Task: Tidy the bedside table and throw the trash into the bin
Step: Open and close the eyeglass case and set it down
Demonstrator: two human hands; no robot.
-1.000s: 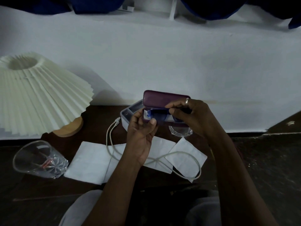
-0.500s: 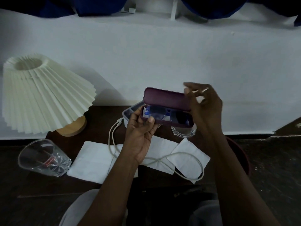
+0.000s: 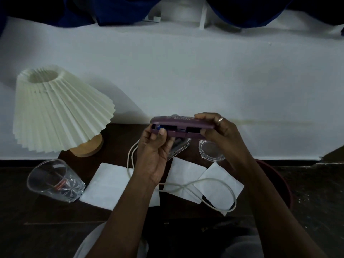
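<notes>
Two hands hold one purple case [image 3: 178,127] above the counter [image 3: 119,138]. The left hand [image 3: 154,151] has its grip closed around the case's left end, thumb pressed on the front edge and fingers wrapped behind. The right hand [image 3: 221,131] clamps the right end, fingers curled over the lid and thumb under the base; a ring [image 3: 220,119] sits on one finger. The case is nearly closed, lid and base parted only by a narrow slit. Through that slit a bit of blue shows, with dark shapes beside it, too dim to tell what they are. Faint lettering on the lid is unreadable.

Just under the case, a grey tray [image 3: 179,148] is mostly hidden by the left hand and case; only a corner with some print shows. A small clear glass dish [image 3: 210,150] sits beside it, partly covered by the right wrist. A white cable [image 3: 214,185] loops across three white napkins [image 3: 109,185] lying flat on the dark counter, and passes behind the left forearm. A dark red round rim [image 3: 284,185] shows at the right, largely hidden by the right arm; what it belongs to is unclear.

At the left, a drinking glass [image 3: 54,180] lies on its side, something red inside it, hard to make out. A pleated cream lamp [image 3: 57,110] with a wooden base stands behind it, touching nothing else.
</notes>
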